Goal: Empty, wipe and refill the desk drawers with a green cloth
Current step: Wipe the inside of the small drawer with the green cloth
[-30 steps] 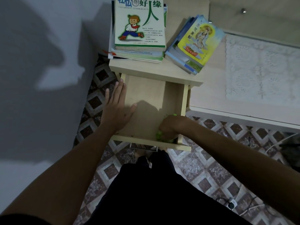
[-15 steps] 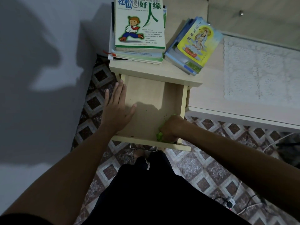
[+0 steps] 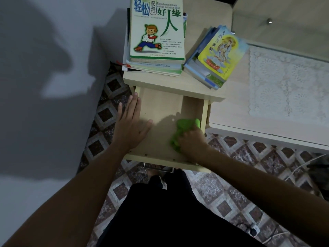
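A pale wooden drawer (image 3: 161, 104) is pulled out from under the desk, with nothing in it but the cloth. My right hand (image 3: 193, 142) presses a bunched green cloth (image 3: 185, 130) onto the drawer floor at its right side, near the right wall. My left hand (image 3: 130, 125) lies flat, fingers spread, over the drawer's left wall, with the thumb resting on the drawer floor. The cloth's near part is hidden under my right hand.
Two stacks of books (image 3: 156, 34) (image 3: 216, 57) sit on the desk top (image 3: 167, 83) just behind the drawer. A white lace mat (image 3: 288, 82) lies on the desk to the right. A grey wall (image 3: 44, 86) stands close on the left. Cables (image 3: 252, 230) lie on the patterned tiled floor.
My right hand has pushed the green cloth away from the drawer's front right corner, farther into the drawer, so more cloth shows. My left hand has stayed in place.
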